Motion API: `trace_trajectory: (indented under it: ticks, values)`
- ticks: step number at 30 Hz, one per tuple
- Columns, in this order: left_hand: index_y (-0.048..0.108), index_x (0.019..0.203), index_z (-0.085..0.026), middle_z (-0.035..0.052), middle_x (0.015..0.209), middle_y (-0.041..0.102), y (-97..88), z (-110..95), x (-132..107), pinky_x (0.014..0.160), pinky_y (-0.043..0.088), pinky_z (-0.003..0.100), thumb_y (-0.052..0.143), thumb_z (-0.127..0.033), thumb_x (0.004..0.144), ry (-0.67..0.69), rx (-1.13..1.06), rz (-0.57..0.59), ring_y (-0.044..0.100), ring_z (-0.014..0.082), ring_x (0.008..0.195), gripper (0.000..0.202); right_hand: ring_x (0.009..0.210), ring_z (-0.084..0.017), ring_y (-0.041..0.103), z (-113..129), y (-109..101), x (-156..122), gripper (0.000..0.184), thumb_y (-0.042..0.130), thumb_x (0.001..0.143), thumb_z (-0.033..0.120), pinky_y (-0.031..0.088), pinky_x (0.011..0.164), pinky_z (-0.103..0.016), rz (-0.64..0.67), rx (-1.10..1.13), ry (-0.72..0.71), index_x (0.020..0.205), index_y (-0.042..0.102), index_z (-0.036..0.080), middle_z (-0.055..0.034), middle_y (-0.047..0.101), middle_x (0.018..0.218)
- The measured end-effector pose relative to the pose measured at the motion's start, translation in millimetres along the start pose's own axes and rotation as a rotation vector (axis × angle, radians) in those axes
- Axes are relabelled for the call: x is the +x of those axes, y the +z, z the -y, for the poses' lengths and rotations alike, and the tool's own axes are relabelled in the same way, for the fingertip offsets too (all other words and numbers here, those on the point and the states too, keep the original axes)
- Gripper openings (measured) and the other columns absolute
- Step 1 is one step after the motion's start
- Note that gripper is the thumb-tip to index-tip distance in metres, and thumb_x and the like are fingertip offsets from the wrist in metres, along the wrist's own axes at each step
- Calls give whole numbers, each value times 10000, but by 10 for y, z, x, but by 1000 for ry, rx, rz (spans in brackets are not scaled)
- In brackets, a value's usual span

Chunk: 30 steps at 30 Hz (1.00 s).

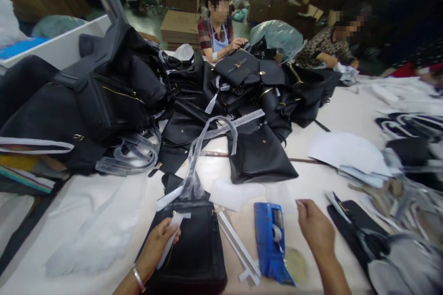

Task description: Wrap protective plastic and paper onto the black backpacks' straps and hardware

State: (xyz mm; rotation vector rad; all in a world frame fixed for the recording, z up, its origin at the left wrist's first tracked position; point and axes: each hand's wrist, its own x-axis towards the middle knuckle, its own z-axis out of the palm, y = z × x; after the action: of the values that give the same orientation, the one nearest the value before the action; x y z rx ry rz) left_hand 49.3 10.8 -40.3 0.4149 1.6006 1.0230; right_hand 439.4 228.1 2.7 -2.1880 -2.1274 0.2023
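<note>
A black bag (188, 249) with gold zips lies in front of me. My left hand (161, 242) is over its left side, thumb and fingers closed on a white wrapping strip (170, 242) by the zip. Plastic-wrapped straps (194, 166) rise from the bag's top. To the right of the bag stands a blue tape dispenser (265, 235) with a tape roll in it. My right hand (316, 228) is raised just right of the dispenser, its fingers pinched together. Whatever is between those fingertips is too small to make out.
Black bags (114, 87) are heaped across the back and left. White strips (238, 249) lie beside the dispenser. White sheets (346, 152), a black strap piece (356, 216) and wrapped parts crowd the right. Two people (218, 27) work across the table.
</note>
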Motion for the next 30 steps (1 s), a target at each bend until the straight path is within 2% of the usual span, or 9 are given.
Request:
trace_trajectory:
  ticks: [3,7,9,11,13,16,21,25,30]
  values:
    - [641,914,-163,27,741,665,3,1,-31,687,490,282,621,-523,764,-24,24,34,619,194,717,391,745,-187,633,947,-35,-607,267,386,934,381,453,683,-285,189,464,-210,881,594,222,-33,669,802]
    - [633,1017,-174,35,843,700,-23,43,-81,745,500,285,667,-532,723,-20,76,120,641,212,781,464,735,-162,623,2148,483,-1397,297,641,801,329,478,646,-244,424,820,-345,1063,572,210,-14,658,877]
    - [637,999,-190,26,871,708,-46,68,-94,735,510,274,707,-541,676,-20,67,127,648,211,790,483,790,-163,636,2459,775,-1599,200,612,815,241,481,679,-238,463,842,-387,1011,589,206,-11,666,893]
    - [649,958,-195,16,807,711,-61,77,-102,687,528,276,743,-562,612,-61,54,96,657,219,760,512,771,-150,644,2537,916,-1667,150,576,843,225,480,652,-217,524,857,-404,992,591,215,7,671,875]
    - [662,908,-189,10,714,699,-68,70,-109,621,538,283,773,-567,555,-108,56,74,659,224,693,529,767,-146,645,2409,856,-1657,157,557,846,200,480,653,-212,524,835,-456,997,589,225,16,668,875]
    - [666,865,-178,13,681,692,-90,61,-108,586,545,290,798,-546,521,-128,33,78,654,220,641,521,858,-151,628,1888,496,-1590,226,502,841,129,468,751,-232,337,771,-463,1022,584,236,-2,657,962]
    - [639,947,-164,34,756,711,-183,148,-63,606,554,281,770,-578,561,-157,-16,48,665,214,682,581,807,-177,606,466,-3,-1477,209,430,908,354,434,747,-270,3,564,100,907,594,225,-20,656,846]
    - [620,992,-175,31,810,726,-202,239,-20,650,548,245,732,-570,634,-131,54,72,673,194,730,545,744,-214,597,-363,112,-1506,307,460,842,460,415,679,-303,72,458,248,758,608,204,-38,650,748]
    - [633,939,-170,63,805,737,-177,218,-62,662,559,289,726,-577,632,-73,114,63,682,231,736,518,612,-171,566,-505,480,-1568,399,431,827,515,400,589,-263,187,559,196,617,567,203,12,590,594]
